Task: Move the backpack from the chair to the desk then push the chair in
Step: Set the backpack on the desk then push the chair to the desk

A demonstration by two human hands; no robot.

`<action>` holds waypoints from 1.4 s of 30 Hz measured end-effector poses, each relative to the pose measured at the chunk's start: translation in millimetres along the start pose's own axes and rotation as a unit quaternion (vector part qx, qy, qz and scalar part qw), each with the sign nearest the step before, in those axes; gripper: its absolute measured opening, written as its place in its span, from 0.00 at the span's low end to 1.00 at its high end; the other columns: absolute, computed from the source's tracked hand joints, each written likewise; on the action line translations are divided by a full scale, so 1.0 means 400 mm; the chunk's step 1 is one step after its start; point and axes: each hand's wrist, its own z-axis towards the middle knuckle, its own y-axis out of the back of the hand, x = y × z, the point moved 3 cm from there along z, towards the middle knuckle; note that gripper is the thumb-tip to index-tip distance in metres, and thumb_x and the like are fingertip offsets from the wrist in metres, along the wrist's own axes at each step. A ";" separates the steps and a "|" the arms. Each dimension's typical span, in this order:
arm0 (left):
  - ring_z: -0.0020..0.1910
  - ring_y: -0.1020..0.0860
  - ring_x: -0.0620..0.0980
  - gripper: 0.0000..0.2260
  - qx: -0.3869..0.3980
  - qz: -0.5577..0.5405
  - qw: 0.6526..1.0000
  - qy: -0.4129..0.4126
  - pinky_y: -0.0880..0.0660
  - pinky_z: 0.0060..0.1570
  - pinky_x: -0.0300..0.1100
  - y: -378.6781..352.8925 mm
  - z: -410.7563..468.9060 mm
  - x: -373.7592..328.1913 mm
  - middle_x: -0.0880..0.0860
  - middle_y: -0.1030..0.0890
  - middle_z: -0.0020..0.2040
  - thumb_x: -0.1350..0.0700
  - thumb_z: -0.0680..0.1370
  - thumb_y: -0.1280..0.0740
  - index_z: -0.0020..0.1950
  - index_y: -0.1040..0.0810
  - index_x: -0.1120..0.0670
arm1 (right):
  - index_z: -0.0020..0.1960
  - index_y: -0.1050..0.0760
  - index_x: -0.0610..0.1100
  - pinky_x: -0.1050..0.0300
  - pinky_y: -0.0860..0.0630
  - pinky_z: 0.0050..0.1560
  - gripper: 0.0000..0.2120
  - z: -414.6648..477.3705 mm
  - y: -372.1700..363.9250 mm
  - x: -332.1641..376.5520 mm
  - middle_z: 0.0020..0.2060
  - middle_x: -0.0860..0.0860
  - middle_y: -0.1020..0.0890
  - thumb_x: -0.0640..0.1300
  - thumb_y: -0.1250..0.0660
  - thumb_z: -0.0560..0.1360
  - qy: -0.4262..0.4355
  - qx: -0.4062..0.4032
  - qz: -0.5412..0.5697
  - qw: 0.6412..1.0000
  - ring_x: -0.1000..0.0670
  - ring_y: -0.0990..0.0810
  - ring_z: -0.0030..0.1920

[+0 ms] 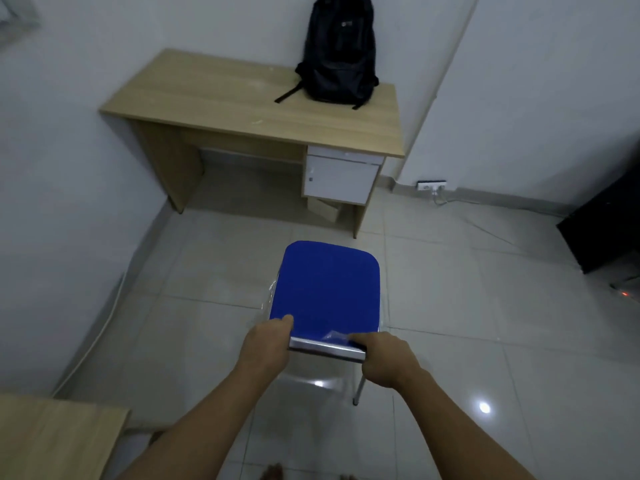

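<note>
A black backpack (337, 53) stands upright on the back right of the light wooden desk (221, 95), leaning against the wall. The chair (325, 285), with a blue seat and metal legs, stands on the tiled floor a short way in front of the desk. Both my hands grip the top of its backrest: my left hand (265, 344) at the left end, my right hand (384, 358) at the right end. Clear plastic wrap clings to the chair frame.
The desk has a white drawer unit (341, 178) under its right side and open knee space on the left. A wall socket with a cable (431, 186) sits low on the right wall. A dark object (606, 223) stands at far right; another wooden surface (52, 438) lies at bottom left.
</note>
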 end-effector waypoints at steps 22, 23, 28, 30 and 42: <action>0.51 0.21 0.54 0.14 -0.101 -0.107 0.970 0.195 0.25 0.57 0.44 -0.041 -0.139 -0.062 0.59 0.18 0.52 0.60 0.74 0.29 0.59 0.19 0.55 | 0.66 0.26 0.55 0.50 0.21 0.53 0.22 0.025 0.006 -0.035 0.55 0.52 0.19 0.38 0.36 0.75 0.085 -0.055 -0.099 0.990 0.46 0.23 0.53; 0.50 0.21 0.55 0.14 -0.111 -0.111 0.967 0.201 0.25 0.56 0.44 -0.034 -0.125 -0.054 0.59 0.18 0.52 0.62 0.74 0.29 0.59 0.19 0.55 | 0.66 0.26 0.55 0.50 0.21 0.52 0.22 0.045 0.016 -0.028 0.55 0.51 0.19 0.38 0.36 0.75 0.089 -0.055 -0.103 0.989 0.46 0.23 0.53; 0.48 0.20 0.57 0.11 -0.138 -0.114 0.961 0.210 0.23 0.54 0.46 0.026 -0.026 0.010 0.61 0.18 0.50 0.62 0.74 0.29 0.56 0.17 0.57 | 0.63 0.25 0.55 0.50 0.22 0.48 0.20 0.180 0.069 0.029 0.51 0.51 0.20 0.38 0.36 0.74 0.103 -0.056 -0.116 0.986 0.46 0.23 0.50; 0.49 0.20 0.57 0.12 -0.133 -0.115 0.961 0.215 0.23 0.54 0.47 0.051 0.028 0.049 0.61 0.18 0.50 0.62 0.73 0.28 0.56 0.17 0.57 | 0.62 0.25 0.56 0.49 0.21 0.49 0.19 0.247 0.092 0.056 0.51 0.51 0.19 0.39 0.35 0.74 0.112 -0.058 -0.121 0.985 0.46 0.22 0.50; 0.52 0.21 0.57 0.13 -0.132 -0.127 0.961 0.207 0.23 0.57 0.47 0.207 0.431 0.320 0.59 0.19 0.53 0.58 0.73 0.27 0.58 0.19 0.56 | 0.65 0.26 0.57 0.46 0.21 0.52 0.21 0.696 0.271 0.226 0.54 0.51 0.19 0.43 0.31 0.74 0.100 -0.046 -0.146 0.983 0.46 0.21 0.54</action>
